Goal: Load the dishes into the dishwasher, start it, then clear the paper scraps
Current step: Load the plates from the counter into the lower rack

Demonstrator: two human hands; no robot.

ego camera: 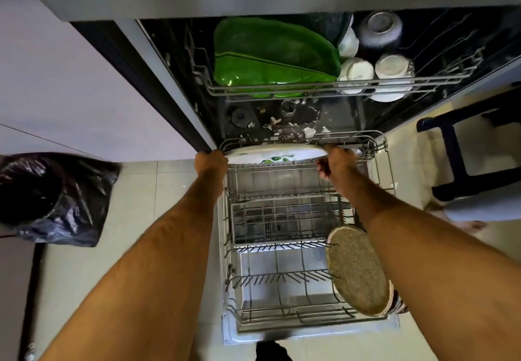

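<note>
From the head view, both hands hold a white oval platter [277, 154] with a green motif at the far end of the pulled-out lower rack [307, 250]. The left hand [211, 163] grips the platter's left rim and the right hand [334, 163] grips its right rim, fingers curled over the edge. The platter stands nearly on edge, just above or among the rear tines; I cannot tell whether it already rests on them.

It looks like glazed ceramic: stiff, fairly heavy, breakable and probably slick, so a grip on opposite ends of the rim suits it, and it should be lowered into the tines rather than dropped.

A round speckled plate [356, 270] leans in the near right of the same rack. The upper rack [310, 87] carries a green tray [270, 56], upturned white cups [356, 71] and a dark bowl [380, 29]. White paper scraps [308, 131] lie on the dishwasher floor behind the platter. A black bin bag [53, 197] sits on the floor to the left.
</note>
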